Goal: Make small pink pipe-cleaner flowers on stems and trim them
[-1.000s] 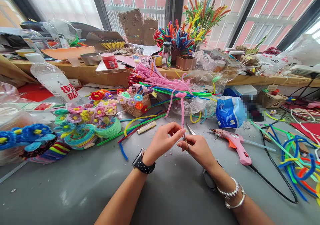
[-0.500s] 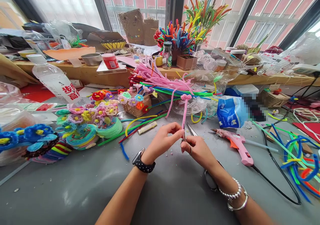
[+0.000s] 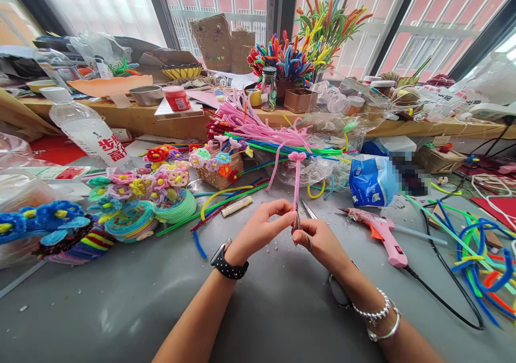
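My left hand (image 3: 264, 228) pinches a pink pipe cleaner (image 3: 297, 183) between thumb and fingertips. The stem stands upright, with small looped petals at its top like a flower head. Close against it, my right hand (image 3: 320, 239) is closed on a pair of metal scissors (image 3: 308, 209). One blade points up and away beside the stem; the other is near the stem's lower part, at my left fingertips. The handles are mostly hidden by my right fingers. Tiny pink scraps lie on the grey table (image 3: 258, 304) below the hands.
A pink glue gun (image 3: 387, 236) with a black cord lies to the right, near a blue packet (image 3: 371, 181) and tangled pipe cleaners (image 3: 484, 261). Left are fuzzy flower baskets (image 3: 131, 220) and a bottle (image 3: 91, 132). Behind lies a heap of pink pipe cleaners (image 3: 258, 123).
The view has shifted very slightly. Both hands keep their hold on the pink stem and the scissors, almost in the same place; the scissor blades seem a little differently angled at the stem.
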A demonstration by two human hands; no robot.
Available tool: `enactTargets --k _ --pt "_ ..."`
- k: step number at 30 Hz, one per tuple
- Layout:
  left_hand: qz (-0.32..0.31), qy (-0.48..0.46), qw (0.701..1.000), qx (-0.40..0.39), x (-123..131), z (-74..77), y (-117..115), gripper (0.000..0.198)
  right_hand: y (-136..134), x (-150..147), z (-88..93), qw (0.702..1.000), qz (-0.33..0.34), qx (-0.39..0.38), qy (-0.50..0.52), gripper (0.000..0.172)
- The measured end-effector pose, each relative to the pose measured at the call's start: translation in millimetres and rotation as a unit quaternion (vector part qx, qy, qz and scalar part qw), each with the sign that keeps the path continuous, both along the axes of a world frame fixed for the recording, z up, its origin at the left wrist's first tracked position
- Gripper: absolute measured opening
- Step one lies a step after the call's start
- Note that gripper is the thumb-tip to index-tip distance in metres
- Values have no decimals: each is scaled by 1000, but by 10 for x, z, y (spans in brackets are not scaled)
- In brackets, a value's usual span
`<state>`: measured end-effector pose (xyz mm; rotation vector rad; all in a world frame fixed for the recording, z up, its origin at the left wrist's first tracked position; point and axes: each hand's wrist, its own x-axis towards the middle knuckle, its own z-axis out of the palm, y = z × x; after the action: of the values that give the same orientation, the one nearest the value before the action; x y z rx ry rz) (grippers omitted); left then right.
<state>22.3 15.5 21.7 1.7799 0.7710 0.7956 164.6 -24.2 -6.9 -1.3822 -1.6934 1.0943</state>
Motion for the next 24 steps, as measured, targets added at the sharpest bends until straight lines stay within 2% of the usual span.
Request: enactTargets --k 5,11,13,24 --pt "8 2 1000 4 -3 6 1 18 -17 -31 -23 999 -38 -4 -4 61" --pt "-8 -2 1000 6 -4 2 -15 18 -16 -24 2 999 31 7 29 68" --pt "-13 -6 1000 6 -6 -3 -15 18 -15 -25 12 999 34 8 27 68" --pt "-6 7 1000 -6 -13 12 8 19 -14 -33 -14 999 -38 -3 16 60"
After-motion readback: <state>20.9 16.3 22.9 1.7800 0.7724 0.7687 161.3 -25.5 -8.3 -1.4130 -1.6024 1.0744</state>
